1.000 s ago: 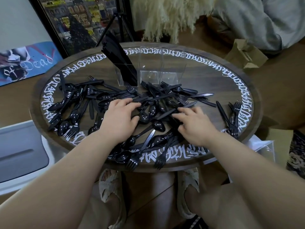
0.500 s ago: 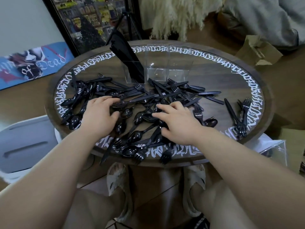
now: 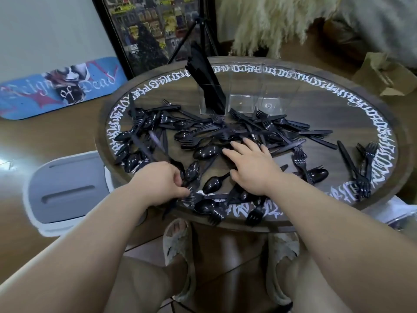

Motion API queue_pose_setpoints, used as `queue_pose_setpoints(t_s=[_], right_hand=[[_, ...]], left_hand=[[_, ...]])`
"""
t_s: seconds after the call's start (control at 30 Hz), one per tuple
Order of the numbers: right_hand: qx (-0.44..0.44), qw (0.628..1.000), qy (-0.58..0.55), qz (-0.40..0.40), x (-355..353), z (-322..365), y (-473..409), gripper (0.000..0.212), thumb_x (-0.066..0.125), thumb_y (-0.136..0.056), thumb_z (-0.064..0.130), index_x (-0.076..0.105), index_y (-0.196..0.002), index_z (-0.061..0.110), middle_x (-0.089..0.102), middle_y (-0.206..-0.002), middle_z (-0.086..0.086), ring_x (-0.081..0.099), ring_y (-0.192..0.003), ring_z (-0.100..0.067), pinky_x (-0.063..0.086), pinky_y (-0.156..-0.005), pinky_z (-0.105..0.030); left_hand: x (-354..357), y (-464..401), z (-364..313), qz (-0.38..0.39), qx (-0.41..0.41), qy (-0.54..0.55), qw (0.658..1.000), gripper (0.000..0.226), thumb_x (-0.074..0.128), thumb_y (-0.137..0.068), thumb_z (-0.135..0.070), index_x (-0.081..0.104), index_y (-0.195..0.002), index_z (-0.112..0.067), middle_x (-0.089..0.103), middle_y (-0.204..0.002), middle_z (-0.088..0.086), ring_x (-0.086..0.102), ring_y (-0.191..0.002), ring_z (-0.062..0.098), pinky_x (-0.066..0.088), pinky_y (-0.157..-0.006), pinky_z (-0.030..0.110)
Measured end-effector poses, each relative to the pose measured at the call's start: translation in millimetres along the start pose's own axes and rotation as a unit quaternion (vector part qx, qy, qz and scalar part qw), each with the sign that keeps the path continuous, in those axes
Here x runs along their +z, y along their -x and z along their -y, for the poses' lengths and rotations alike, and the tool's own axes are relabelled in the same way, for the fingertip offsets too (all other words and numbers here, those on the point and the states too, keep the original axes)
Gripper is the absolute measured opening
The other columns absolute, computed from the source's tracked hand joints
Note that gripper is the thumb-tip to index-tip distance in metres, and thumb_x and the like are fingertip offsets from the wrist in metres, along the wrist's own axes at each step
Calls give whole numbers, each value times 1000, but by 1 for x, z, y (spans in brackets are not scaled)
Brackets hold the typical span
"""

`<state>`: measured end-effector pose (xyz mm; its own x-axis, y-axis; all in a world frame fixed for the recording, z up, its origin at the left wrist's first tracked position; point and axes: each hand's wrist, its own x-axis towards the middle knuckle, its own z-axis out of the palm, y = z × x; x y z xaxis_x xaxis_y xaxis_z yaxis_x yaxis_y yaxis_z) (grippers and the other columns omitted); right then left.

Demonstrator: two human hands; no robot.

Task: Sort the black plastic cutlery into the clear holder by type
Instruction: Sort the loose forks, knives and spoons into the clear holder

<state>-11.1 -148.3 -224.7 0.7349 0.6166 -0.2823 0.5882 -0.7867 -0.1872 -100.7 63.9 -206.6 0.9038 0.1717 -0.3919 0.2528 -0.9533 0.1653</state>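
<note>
Black plastic forks, spoons and knives [image 3: 225, 136] lie scattered over a round wooden table [image 3: 394, 143] with white lettering round its rim. A clear three-part holder [image 3: 259, 96] stands at the back; its left part holds black knives [image 3: 207, 86], and the other two look bare. My left hand [image 3: 158, 184] is at the front edge with fingers curled round a long black piece, blurred, beside a fork [image 3: 190, 194]. My right hand [image 3: 252, 168] lies flat on the middle of the pile, fingers spread over spoons.
A grey and white bin [image 3: 65, 190] stands left of the table, and a blue skateboard deck [image 3: 56, 89] leans behind it. At the back are a tripod [image 3: 203, 30] and a cardboard box [image 3: 383, 75]. My slippered feet [image 3: 178, 245] are under the front edge.
My left hand pulled back from the pile toward the front edge and curled its fingers round a piece. My right hand stayed pressed flat on the pile's middle.
</note>
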Motion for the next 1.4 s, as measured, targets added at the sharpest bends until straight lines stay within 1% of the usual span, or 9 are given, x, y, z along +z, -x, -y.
queue_pose_setpoints(t_s=[0.17,0.27,0.33,0.6,0.73,0.9,1.17,1.33,1.4], right_hand=[[1,999,14,-30,-4,-10,3,44,45,-97,33,43,-140,23,27,-154,2,10,-145,-24,20,-116,-46],[-1,995,0,-104,-8,-14,5,31,48,-95,28,59,-122,20,52,-129,1,33,-128,-24,38,-103,-40],[5,988,-19,-155,-11,-17,4,24,49,-93,22,65,-111,18,58,-116,0,41,-117,-23,41,-96,-36],[-30,981,-1,-194,-26,-9,-26,28,47,-95,16,64,-116,15,61,-118,-2,44,-112,-27,42,-93,-35],[73,986,45,-146,-31,-11,-50,34,49,-93,19,56,-126,17,54,-127,-4,37,-121,-30,40,-94,-42],[77,988,71,-118,-25,-19,-49,30,49,-94,17,58,-122,18,57,-118,-5,40,-113,-29,38,-86,-39],[35,994,37,-98,-29,-29,-31,26,49,-96,24,61,-118,18,56,-115,-3,47,-112,-27,42,-91,-40],[32,988,-8,-150,-37,-34,-14,23,49,-96,23,59,-115,15,61,-107,-5,55,-103,-28,45,-82,-37],[25,986,-25,-165,-39,-34,-9,24,50,-96,25,61,-117,19,60,-94,-3,55,-101,-26,42,-79,-34]], left_hand=[[-1,-11,-7,-36,10,19,999,17,68,-83,-41,62,-84,-26,60,-85,-10,57,-82,13,47,-72,27],[0,-18,-10,-59,18,32,998,12,67,-84,-39,64,-87,-28,60,-88,-9,58,-87,14,45,-71,26],[2,-22,-9,-70,23,47,996,13,68,-84,-39,64,-90,-29,59,-95,-8,57,-96,16,48,-81,30],[0,-25,4,-135,11,88,987,22,66,-86,-34,65,-107,-27,56,-110,-5,49,-111,19,45,-91,34],[1,-24,8,-138,5,89,986,33,64,-87,-36,61,-119,-30,53,-123,-5,45,-117,19,44,-92,33],[-1,-30,0,-143,20,99,985,45,62,-88,-39,52,-131,-35,46,-135,-6,38,-124,18,37,-98,32],[1,-34,-11,-100,13,67,993,60,59,-87,-49,41,-142,-33,39,-142,-5,32,-130,22,37,-105,38],[1,-32,-12,-117,-9,65,991,62,57,-89,-47,37,-145,-30,37,-143,-2,33,-129,24,38,-102,38],[-1,-31,-15,-138,-4,82,987,57,57,-90,-45,40,-143,-32,39,-140,-2,36,-126,23,38,-99,35]])
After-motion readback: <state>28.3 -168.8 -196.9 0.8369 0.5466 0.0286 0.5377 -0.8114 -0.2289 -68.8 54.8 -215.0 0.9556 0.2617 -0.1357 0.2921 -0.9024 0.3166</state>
